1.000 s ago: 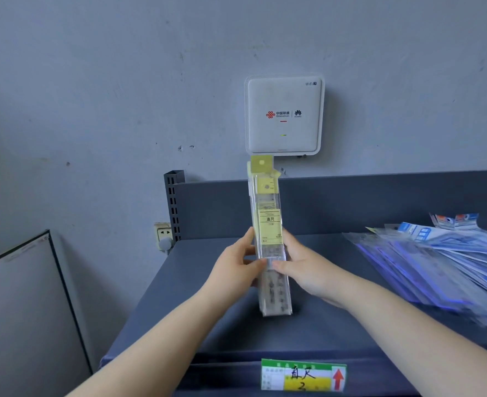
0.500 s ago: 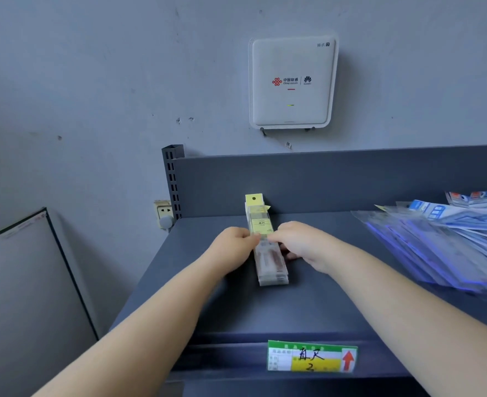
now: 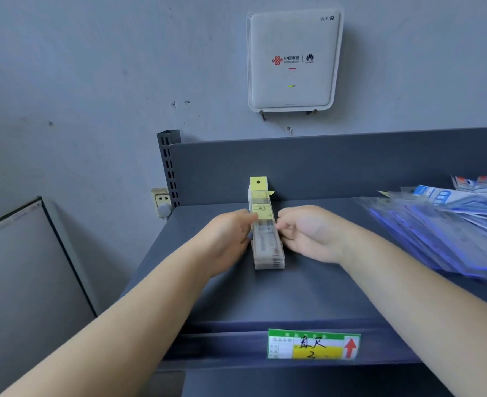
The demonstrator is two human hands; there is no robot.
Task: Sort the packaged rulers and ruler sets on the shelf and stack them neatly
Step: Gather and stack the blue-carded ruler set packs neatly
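Note:
A stack of clear packaged rulers [image 3: 266, 242] with yellow header cards lies flat on the grey shelf [image 3: 294, 296], its long side pointing at the back panel. My left hand [image 3: 225, 239] holds the stack's left side, thumb near the yellow label. My right hand [image 3: 308, 233] is at the right side, its curled fingertips against the stack's edge. To the right lies a loose, fanned pile of blue-printed ruler set packages [image 3: 442, 224].
A green and yellow price label [image 3: 312, 343] sits on the shelf's front lip. A white router [image 3: 292, 58] hangs on the wall above. A slotted upright post [image 3: 168, 167] and a wall socket [image 3: 162, 200] stand at the shelf's left rear; a framed board [image 3: 22, 267] leans lower left.
The ruler stack went from upright, held on end in both hands, to lying flat on the shelf. Both hands stayed at its sides and the view tilted upward.

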